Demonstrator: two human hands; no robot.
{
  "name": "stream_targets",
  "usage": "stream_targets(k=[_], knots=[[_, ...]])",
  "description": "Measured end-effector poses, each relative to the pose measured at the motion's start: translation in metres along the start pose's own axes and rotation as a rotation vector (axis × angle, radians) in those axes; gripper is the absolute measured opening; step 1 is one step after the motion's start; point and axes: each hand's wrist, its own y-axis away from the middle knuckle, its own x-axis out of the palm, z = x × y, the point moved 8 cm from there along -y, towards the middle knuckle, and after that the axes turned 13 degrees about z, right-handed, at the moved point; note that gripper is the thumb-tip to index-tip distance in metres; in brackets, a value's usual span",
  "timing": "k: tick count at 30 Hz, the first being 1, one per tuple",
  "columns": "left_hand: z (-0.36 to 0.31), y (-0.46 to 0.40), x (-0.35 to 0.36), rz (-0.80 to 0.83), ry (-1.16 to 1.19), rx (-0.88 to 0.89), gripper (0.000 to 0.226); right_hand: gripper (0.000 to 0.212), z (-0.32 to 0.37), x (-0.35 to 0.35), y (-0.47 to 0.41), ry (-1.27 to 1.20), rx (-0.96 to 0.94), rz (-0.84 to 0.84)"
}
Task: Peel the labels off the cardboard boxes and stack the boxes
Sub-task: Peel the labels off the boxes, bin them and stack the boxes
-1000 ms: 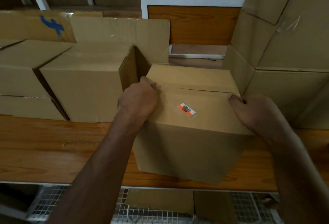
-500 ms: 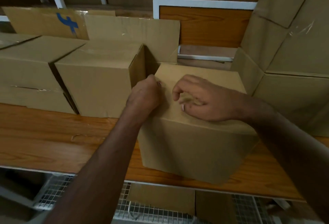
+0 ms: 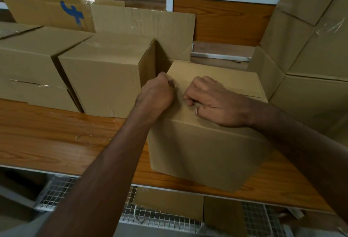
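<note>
A plain cardboard box (image 3: 207,152) stands on the wooden tabletop (image 3: 47,138), right of centre. My left hand (image 3: 154,95) grips the box's upper left edge, with the fingers curled over its side. My right hand (image 3: 216,103) lies on the box's top face, its fingers curled and the thumb and forefinger tips pinched together against the cardboard. The label is hidden under this hand.
Two closed boxes (image 3: 101,78) (image 3: 28,63) sit side by side to the left, close to the held box. Bigger boxes (image 3: 310,67) are stacked on the right. A flat cardboard sheet with a blue mark (image 3: 47,10) leans at the back. A wire mesh shelf (image 3: 160,218) lies below the table.
My right hand left the box's right edge and came to the top face, covering the orange and white label; its fingers have curled tighter. My left hand kept its grip.
</note>
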Motion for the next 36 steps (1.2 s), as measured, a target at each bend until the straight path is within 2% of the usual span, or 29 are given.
stream_targets(k=[3, 6, 8, 14, 24, 27, 30, 33, 36], knots=[[0.000, 0.002, -0.001, -0.007, -0.002, 0.006, 0.028, 0.027, 0.001, -0.001, 0.003, -0.060, -0.024, -0.019], [-0.001, 0.003, -0.002, -0.006, -0.010, 0.009, 0.029, 0.012, -0.004, -0.003, 0.006, -0.261, -0.015, -0.053], [-0.002, 0.004, -0.002, -0.007, -0.012, 0.011, 0.028, 0.020, -0.012, -0.002, 0.008, -0.392, 0.015, -0.056], [-0.003, 0.005, -0.003, -0.004, -0.010, 0.006, 0.030, 0.053, -0.007, -0.004, 0.009, -0.254, -0.100, -0.091], [-0.005, 0.010, -0.003, 0.020, -0.006, -0.004, 0.032, 0.018, -0.008, -0.011, 0.015, -0.365, -0.143, -0.187], [-0.005, 0.010, -0.003, 0.017, -0.015, -0.002, 0.032, 0.011, -0.015, -0.009, 0.016, -0.483, -0.107, -0.181], [-0.003, 0.009, -0.003, 0.007, -0.020, 0.002, 0.030, 0.023, -0.020, -0.009, 0.018, -0.591, -0.131, -0.192], [-0.004, 0.009, -0.003, 0.004, -0.028, 0.002, 0.030, 0.044, -0.018, -0.005, 0.015, -0.421, -0.137, -0.170], [-0.003, 0.008, -0.002, 0.002, -0.025, -0.002, 0.029, 0.033, -0.018, -0.007, 0.014, -0.382, -0.137, -0.185]])
